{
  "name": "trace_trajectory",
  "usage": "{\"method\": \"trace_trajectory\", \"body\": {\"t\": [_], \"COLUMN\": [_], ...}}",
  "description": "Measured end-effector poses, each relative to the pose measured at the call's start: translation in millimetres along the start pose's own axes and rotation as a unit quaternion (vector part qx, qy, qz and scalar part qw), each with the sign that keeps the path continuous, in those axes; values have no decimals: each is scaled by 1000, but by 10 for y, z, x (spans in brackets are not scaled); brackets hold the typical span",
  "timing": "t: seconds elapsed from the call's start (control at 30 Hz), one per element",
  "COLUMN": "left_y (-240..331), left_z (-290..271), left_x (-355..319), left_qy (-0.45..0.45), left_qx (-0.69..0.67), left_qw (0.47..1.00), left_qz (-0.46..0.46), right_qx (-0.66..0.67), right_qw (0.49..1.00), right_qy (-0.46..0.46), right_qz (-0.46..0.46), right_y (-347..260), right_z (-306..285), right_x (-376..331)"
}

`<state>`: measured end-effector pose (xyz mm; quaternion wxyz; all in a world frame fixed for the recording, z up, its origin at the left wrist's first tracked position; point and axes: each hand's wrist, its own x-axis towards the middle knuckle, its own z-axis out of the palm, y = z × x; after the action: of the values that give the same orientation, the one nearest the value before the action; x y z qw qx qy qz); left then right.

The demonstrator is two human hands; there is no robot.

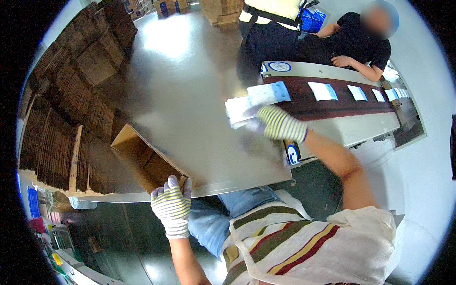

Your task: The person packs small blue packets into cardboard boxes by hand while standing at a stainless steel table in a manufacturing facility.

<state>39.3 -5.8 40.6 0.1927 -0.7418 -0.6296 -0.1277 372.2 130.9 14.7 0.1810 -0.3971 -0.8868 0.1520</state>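
My left hand (172,209), in a striped knit glove, is closed on the near edge of an open cardboard box (151,164). The box is tilted, and its visible inside shows no packets. At the near end of a conveyor, my right hand (281,124), in the same kind of glove, is closed at the edge of a few flat white packets (236,112); motion blurs its fingertips. Just above the hand, a white and blue packet (269,93) overhangs the belt's end. Farther along the dark red belt (299,105) lie several more packets (323,91) in a row.
Tall stacks of flattened cardboard boxes (50,152) line the left of the shiny metal table (209,147). Across the conveyor a person in black (363,45) leans on its frame; another person (270,35) stands beside them. More cartons (221,10) stand at the back.
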Motion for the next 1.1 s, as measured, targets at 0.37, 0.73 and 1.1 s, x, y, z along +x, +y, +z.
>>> {"method": "trace_trajectory", "body": {"t": [0.37, 0.73, 1.1], "left_y": [-54, -58, -102], "left_z": [51, 87, 142], "left_x": [-32, -5, -21], "left_qy": [30, 30, 34], "left_qx": [-36, -52, -63], "left_qw": [999, 998, 997], "left_qz": [12, 3, 11], "right_qx": [-216, -47, -258], "right_qw": [968, 915, 916], "right_qy": [-55, -379, -299], "right_qz": [110, 129, 66], "right_y": [1311, 1529, -497], "right_z": [-698, -264, 554], "right_x": [437, 1245, 362]}}
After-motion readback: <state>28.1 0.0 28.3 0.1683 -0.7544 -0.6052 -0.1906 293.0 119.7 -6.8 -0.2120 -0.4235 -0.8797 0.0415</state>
